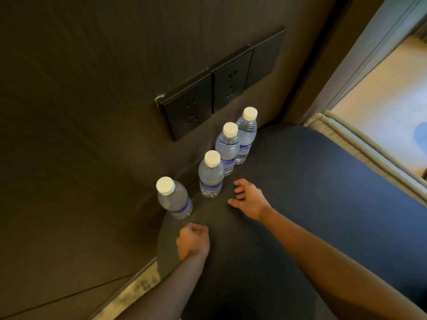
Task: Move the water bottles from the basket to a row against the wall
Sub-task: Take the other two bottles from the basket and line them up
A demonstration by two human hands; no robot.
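Observation:
Several clear water bottles with white caps and blue labels stand upright in a row along the dark wall on a round dark table (288, 181). The nearest bottle (174, 200) is at the table's left edge, then a second (210, 175), a third (227, 150) and the farthest (246, 135). My left hand (193, 243) hovers just below the nearest bottle with fingers curled in, holding nothing. My right hand (248, 198) is to the right of the second bottle, fingers spread and empty. No basket is in view.
A black panel of wall sockets (221, 86) is mounted on the wall right behind the bottles. A padded seat edge (360, 155) and a bright floor lie to the right of the table. A strip of pale floor shows at the lower left.

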